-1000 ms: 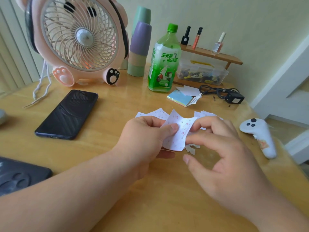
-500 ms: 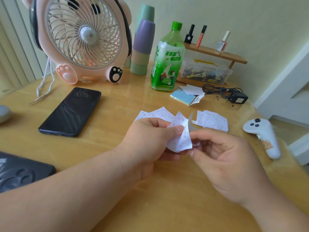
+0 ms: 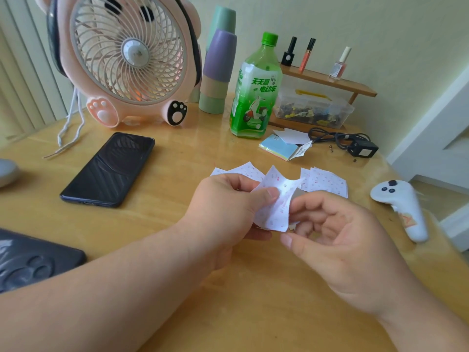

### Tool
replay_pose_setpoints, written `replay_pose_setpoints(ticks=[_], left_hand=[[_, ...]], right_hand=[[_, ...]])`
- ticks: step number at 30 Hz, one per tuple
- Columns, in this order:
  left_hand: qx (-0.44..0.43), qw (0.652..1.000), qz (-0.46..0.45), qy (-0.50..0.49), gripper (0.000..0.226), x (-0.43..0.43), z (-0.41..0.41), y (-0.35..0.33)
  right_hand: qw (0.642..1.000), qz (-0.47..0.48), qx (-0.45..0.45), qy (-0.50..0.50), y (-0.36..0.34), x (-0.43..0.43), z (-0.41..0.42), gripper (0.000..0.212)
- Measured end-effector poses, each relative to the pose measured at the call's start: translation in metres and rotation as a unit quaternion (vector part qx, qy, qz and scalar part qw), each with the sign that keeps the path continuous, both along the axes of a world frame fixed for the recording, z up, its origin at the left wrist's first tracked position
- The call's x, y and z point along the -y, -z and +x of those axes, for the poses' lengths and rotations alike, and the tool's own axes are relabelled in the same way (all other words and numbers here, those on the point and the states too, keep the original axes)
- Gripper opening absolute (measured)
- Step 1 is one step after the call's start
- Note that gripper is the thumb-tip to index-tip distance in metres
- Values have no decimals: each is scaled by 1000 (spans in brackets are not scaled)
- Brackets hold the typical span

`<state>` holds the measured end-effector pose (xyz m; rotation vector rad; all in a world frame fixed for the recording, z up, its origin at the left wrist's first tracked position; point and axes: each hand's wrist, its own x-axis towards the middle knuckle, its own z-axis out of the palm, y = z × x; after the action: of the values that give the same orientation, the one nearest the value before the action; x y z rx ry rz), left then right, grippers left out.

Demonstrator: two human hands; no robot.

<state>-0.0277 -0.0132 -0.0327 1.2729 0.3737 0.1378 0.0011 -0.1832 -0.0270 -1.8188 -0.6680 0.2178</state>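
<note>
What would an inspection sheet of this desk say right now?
Surface: wooden table, glossy.
Job's things: curled paper slip with red print, held above the table; more slips lie flat behind it.
Clutter: phone, fan, green bottle, stacked cups, white controller, sticky notes.
Hands: left hand pinches the slip; right hand grips its right edge.
Cables: black adapter cord by the shelf; white cord beside fan.
Surroundings: pale wall, blinds at left.

The thin white paper sheet with red print [image 3: 274,217] looks matt and creased. Beneath it, the yellow wooden table [image 3: 177,161] is smooth and varnished glossy. Left of the sheet, the black rectangular phone [image 3: 109,168] shines; behind it, the green plastic bottle [image 3: 253,97] gleams.
</note>
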Motion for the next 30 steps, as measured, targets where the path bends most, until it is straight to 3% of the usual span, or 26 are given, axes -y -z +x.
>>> replay_pose_setpoints(ticks=[5,11,16,22,25,28,30], left_hand=[[5,999,44,0,20,3,0,2],[20,998,58,-9,20,5,-1,2],[18,998,65,0,20,6,-1,3],[26,997,74,16,19,5,-2,1],[39,996,75,-7,17,6,-2,1],[61,996,51,-35,17,7,-3,-1],[75,996,32,-45,17,8,-4,-2]], right_hand=[[996,4,-86,-7,-2,-1,1,25],[997,-43,-56,13,0,0,1,26],[994,-98,-24,41,-1,0,2,12],[993,-48,-108,23,-4,0,2,15],[994,-22,-93,47,-3,-3,-1,26],[994,-3,-59,89,-1,-5,-3,8],[992,2,-44,118,0,-5,-2,7]])
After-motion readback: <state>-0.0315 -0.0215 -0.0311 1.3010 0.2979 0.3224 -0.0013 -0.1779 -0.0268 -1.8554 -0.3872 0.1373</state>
